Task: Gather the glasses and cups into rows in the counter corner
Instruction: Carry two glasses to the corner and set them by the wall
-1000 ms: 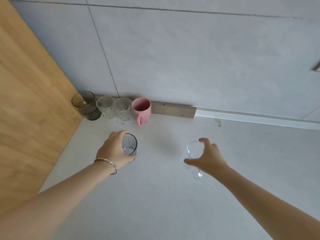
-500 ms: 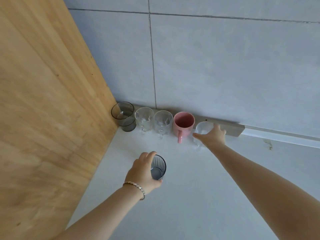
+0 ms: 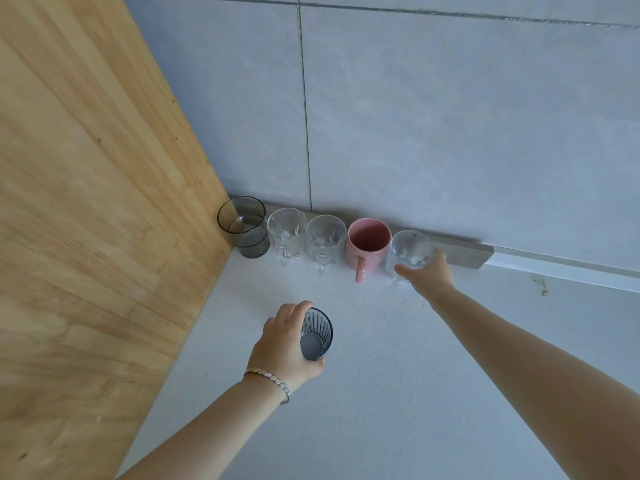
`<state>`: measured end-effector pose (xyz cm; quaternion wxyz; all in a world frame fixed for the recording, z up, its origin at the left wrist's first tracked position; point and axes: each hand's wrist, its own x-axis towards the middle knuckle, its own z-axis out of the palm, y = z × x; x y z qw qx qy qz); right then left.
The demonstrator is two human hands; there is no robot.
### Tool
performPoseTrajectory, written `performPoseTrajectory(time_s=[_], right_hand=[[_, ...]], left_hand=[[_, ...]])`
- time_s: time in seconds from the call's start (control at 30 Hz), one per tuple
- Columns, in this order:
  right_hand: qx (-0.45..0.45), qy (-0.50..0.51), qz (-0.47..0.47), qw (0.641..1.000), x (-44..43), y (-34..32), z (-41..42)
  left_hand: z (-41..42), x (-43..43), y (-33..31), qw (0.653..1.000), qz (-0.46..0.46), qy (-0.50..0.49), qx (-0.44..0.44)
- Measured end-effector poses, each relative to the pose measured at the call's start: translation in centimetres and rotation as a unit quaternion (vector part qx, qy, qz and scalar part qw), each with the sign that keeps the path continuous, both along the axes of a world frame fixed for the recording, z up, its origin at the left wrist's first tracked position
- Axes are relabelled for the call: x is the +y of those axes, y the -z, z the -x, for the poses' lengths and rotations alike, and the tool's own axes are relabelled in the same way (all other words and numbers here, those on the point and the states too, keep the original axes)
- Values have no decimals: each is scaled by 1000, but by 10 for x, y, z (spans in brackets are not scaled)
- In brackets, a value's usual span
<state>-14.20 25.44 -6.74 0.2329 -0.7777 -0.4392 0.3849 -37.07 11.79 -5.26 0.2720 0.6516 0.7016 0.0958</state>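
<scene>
A row stands along the back wall in the counter corner: a smoky grey glass, two clear handled mugs and a pink mug. My right hand grips a clear glass set just right of the pink mug at the row's end. My left hand holds a ribbed blue-grey glass in front of the row, nearer to me. I cannot tell whether that glass rests on the white counter or hangs just above it.
A wooden side panel closes off the left of the corner. Grey wall tiles rise behind the row, with a metal strip along the wall's foot. A small stain marks the counter at right.
My right hand carried the clear glass from mid-counter to the back wall beside the pink mug. My left hand stayed on the ribbed glass. The view shifted toward the corner.
</scene>
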Motion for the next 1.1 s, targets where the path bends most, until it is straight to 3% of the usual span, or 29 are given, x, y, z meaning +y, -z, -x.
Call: performPoseTrajectory(time_s=[0.37,0.57,0.7,0.8,0.87,1.03,1.1], right_hand=[[-67,-107,13,992,1,-12,-9],[-162,-129,-17,978,-29,-30,2],[-214,-301,-92,925,-60,-46,32],[-160,-449,-6,879,-78,-48,55],[-172,-496,34,850,-85,-43,67],[-193,-501,61,841,-90,-33,75],[-197,-494,69,844,-91,-32,73]], left_hand=[[-3,-2,2,1000,-10,-17,-2],[-2,-1,4,999,-15,-36,-26],[23,13,-6,995,-15,-90,-32],[54,35,-20,993,-37,-113,1],[75,53,-30,990,-49,-124,35],[103,87,-36,984,-49,-125,116],[108,96,-33,974,-33,-86,205]])
